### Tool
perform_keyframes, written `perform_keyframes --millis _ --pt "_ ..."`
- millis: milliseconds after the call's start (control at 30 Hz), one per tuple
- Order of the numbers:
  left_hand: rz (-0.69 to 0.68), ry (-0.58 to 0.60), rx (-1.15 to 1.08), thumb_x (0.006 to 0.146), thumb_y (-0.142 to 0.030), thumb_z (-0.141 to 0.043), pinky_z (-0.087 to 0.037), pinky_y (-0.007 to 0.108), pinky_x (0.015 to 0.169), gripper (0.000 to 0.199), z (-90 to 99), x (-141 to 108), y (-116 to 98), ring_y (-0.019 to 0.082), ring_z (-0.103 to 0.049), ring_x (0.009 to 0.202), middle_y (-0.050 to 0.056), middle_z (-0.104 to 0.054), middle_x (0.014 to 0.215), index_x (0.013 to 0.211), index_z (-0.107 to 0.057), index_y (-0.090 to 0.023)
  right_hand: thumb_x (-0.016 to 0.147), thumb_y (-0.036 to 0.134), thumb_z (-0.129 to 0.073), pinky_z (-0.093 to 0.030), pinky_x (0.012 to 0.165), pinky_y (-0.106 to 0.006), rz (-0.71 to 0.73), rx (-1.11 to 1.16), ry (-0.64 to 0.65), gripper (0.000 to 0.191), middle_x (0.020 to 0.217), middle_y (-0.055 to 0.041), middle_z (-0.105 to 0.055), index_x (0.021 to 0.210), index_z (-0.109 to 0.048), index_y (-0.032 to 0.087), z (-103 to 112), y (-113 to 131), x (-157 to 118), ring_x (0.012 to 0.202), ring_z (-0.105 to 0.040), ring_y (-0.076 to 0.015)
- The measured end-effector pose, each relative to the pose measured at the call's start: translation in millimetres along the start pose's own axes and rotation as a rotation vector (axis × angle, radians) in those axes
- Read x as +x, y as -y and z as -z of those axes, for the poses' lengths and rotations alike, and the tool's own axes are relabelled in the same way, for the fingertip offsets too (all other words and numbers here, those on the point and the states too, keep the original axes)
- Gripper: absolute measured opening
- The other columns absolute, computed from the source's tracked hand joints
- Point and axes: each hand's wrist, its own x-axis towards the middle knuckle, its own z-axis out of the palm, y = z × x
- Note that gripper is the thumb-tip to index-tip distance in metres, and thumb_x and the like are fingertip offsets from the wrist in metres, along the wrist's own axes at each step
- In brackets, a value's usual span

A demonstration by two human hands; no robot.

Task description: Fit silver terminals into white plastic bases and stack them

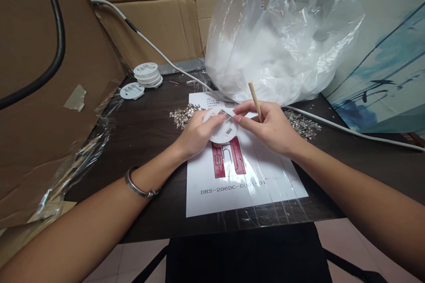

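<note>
A white round plastic cover (222, 131) with small rectangular cut-outs is gripped at its left side by my left hand (196, 135), thumb on its face. My right hand (274, 126) holds a thin wooden stick (255, 99) tilted upward in the palm. Its thumb and forefinger pinch at the upper right edge of the cover; whether a small piece lies between them I cannot make out. Beneath both hands lies a printed sheet (206, 201) with a red picture and a part number. Small metal pieces form one heap (184, 116) by my left hand and another heap (303, 124) beyond my right wrist.
A stack of white round covers (146, 70) stands at the back left, with a single cover (132, 91) leaning beside it. A large clear plastic bag (275, 57) full of white parts fills the back. A white cable (159, 53) crosses the dark table (149, 117). Cardboard (159, 26) walls the back and left.
</note>
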Motion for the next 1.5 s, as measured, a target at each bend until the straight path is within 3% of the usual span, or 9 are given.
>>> perform_keyframes --millis 167,500,700,833,1067,1167,1300,1400,1500 --pt "-0.038 0.010 0.034 0.082 -0.041 -0.061 -0.035 0.024 0.055 0.032 -0.4 0.2 0.1 0.010 -0.046 0.057 0.000 -0.051 0.063 0.066 -0.055 -0.014 0.081 0.031 -0.066 -0.038 0.051 -0.023 -0.004 0.017 0.005 0.023 0.084 -0.0036 -0.064 0.092 -0.067 0.011 -0.5 1.8 -0.9 0.057 -0.050 -0.0075" --pt "0.030 0.003 -0.088 0.079 -0.039 -0.068 -0.038 0.021 0.054 0.028 1.7 1.0 2.7 0.009 -0.051 0.059 0.001 -0.057 0.066 0.071 -0.061 -0.013 0.082 0.025 -0.062 -0.024 0.039 -0.021 0.043 -0.032 -0.025 0.017 0.074 -0.0001 -0.061 0.091 -0.067 0.012 -2.5 3.5 -3.4 0.043 -0.033 -0.0022" --pt "0.025 -0.027 -0.009 0.082 -0.040 -0.066 -0.043 0.019 0.054 0.029 0.7 -0.4 1.9 0.009 -0.055 0.059 0.002 -0.060 0.066 0.073 -0.062 -0.012 0.079 0.031 -0.069 -0.041 0.052 -0.024 -0.005 0.006 -0.023 0.025 0.086 -0.0043 -0.065 0.094 -0.068 0.011 -1.6 0.0 -1.2 0.057 -0.050 -0.0072" --pt "0.078 0.022 -0.039 0.085 -0.040 -0.059 -0.044 0.022 0.041 0.032 -1.7 -1.8 -1.6 0.012 -0.055 0.044 0.002 -0.059 0.055 0.069 -0.060 -0.013 0.080 0.028 -0.068 -0.044 0.062 -0.026 -0.036 0.057 0.008 0.021 0.088 -0.0058 -0.065 0.091 -0.068 0.011 1.0 -0.1 1.1 0.074 -0.058 -0.0127" --pt "0.124 0.042 -0.093 0.086 -0.036 -0.053 -0.046 0.025 0.034 0.031 -4.5 -0.5 -2.1 0.015 -0.054 0.036 0.004 -0.059 0.048 0.068 -0.060 -0.011 0.082 0.028 -0.062 -0.028 0.045 -0.023 -0.114 0.163 0.012 0.017 0.074 -0.0013 -0.060 0.084 -0.068 0.012 0.0 -0.5 2.0 0.050 -0.041 -0.0053" --pt "0.127 0.026 -0.084 0.085 -0.035 -0.052 -0.045 0.025 0.035 0.032 -4.2 -0.1 -1.6 0.015 -0.054 0.036 0.005 -0.058 0.047 0.065 -0.059 -0.011 0.087 0.030 -0.050 -0.027 0.042 -0.024 -0.136 0.220 -0.108 0.026 0.073 -0.0037 -0.061 0.079 -0.066 0.011 0.1 -2.1 5.1 0.044 -0.038 -0.0057" --pt "0.119 0.035 -0.094 0.086 -0.034 -0.051 -0.045 0.026 0.036 0.035 -3.3 -0.9 -1.0 0.015 -0.054 0.037 0.006 -0.057 0.046 0.060 -0.058 -0.011 0.090 0.042 -0.044 -0.044 0.053 -0.027 -0.111 0.370 -0.248 0.039 0.069 -0.0061 -0.059 0.069 -0.061 0.014 6.1 -3.2 9.6 0.058 -0.056 -0.0133" --pt "0.110 0.048 -0.118 0.085 -0.033 -0.052 -0.043 0.026 0.036 0.034 -3.1 -1.2 -0.7 0.015 -0.053 0.037 0.006 -0.057 0.047 0.060 -0.058 -0.011 0.086 0.054 -0.053 -0.039 0.047 -0.025 -0.155 0.446 -0.216 0.043 0.057 -0.0007 -0.047 0.065 -0.057 0.016 10.5 -1.7 9.9 0.048 -0.048 -0.0107" --pt "0.130 0.043 -0.137 0.082 -0.034 -0.056 -0.041 0.025 0.036 0.031 -2.7 -0.9 0.1 0.014 -0.052 0.038 0.005 -0.058 0.049 0.062 -0.059 -0.011 0.083 0.055 -0.060 -0.034 0.042 -0.023 -0.223 0.491 -0.105 0.040 0.055 0.0020 -0.043 0.070 -0.057 0.017 11.0 0.1 8.6 0.043 -0.039 -0.0078"
